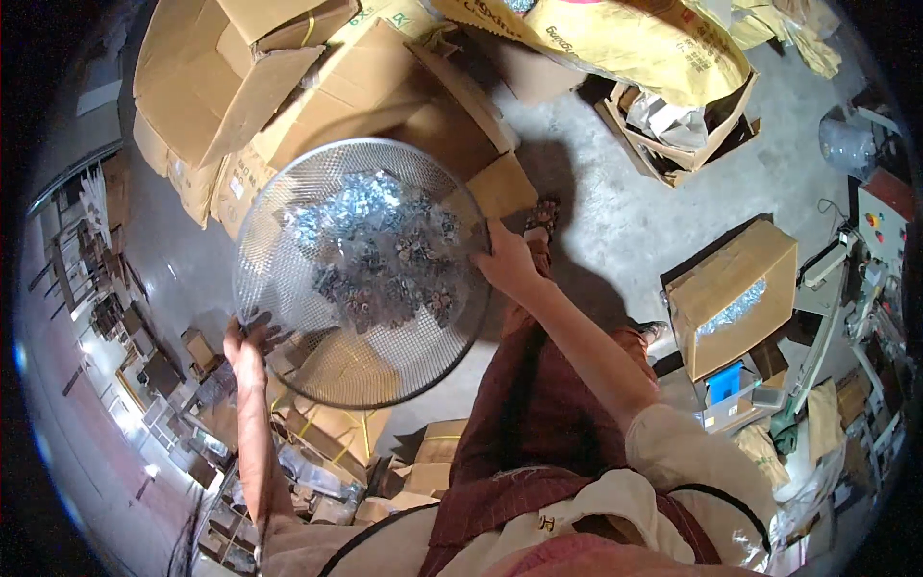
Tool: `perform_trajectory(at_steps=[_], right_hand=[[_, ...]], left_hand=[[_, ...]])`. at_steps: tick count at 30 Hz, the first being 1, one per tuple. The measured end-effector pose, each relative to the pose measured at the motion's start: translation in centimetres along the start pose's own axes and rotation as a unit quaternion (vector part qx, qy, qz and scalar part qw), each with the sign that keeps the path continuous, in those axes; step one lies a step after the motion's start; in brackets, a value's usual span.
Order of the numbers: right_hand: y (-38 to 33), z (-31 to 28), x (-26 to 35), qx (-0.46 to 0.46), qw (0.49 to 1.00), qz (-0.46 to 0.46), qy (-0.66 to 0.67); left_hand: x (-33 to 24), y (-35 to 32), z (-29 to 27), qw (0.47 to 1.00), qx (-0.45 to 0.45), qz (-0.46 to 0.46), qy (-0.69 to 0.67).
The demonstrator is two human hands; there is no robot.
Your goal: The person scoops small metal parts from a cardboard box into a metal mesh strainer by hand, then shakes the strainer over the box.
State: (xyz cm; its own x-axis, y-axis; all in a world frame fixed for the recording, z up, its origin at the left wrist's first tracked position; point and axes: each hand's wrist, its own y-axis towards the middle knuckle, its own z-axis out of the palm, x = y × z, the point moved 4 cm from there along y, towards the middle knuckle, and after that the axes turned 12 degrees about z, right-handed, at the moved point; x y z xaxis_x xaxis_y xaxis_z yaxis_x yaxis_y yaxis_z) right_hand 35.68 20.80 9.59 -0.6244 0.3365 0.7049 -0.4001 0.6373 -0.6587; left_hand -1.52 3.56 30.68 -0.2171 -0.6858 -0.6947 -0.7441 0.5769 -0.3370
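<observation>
A round wire-mesh sieve with a metal rim hangs in the air between my hands. In it lies a heap of small shiny metal parts, too small to name exactly. My left hand grips the rim at the lower left, its fingers seen partly through the mesh. At the right side, my right hand holds the rim, thumb on top and the other fingers mostly hidden. The sieve hangs partly over an opened cardboard box.
Another open carton stands at the far left. A yellow sack sits on a box at the back. To the right, a cardboard box contains shiny metal parts. A blue item lies in a clear bin near it. Grey floor shows between.
</observation>
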Motion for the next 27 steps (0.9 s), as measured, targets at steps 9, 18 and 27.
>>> perform_trajectory(at_steps=[9,18,27], right_hand=[[8.7,2.2,-4.7,-0.077,0.979,0.187,0.011],[11.4,-1.7,-10.0,-0.194,0.954,0.187,0.127],[8.9,-2.2,-4.9,-0.111,0.968,0.221,0.051]], left_hand=[[6.1,19.2,12.9,0.985,0.111,0.098,0.083],[0.3,27.7,27.0,0.97,0.188,0.15,-0.026],[3.9,22.5,19.5,0.98,0.176,0.096,0.022]])
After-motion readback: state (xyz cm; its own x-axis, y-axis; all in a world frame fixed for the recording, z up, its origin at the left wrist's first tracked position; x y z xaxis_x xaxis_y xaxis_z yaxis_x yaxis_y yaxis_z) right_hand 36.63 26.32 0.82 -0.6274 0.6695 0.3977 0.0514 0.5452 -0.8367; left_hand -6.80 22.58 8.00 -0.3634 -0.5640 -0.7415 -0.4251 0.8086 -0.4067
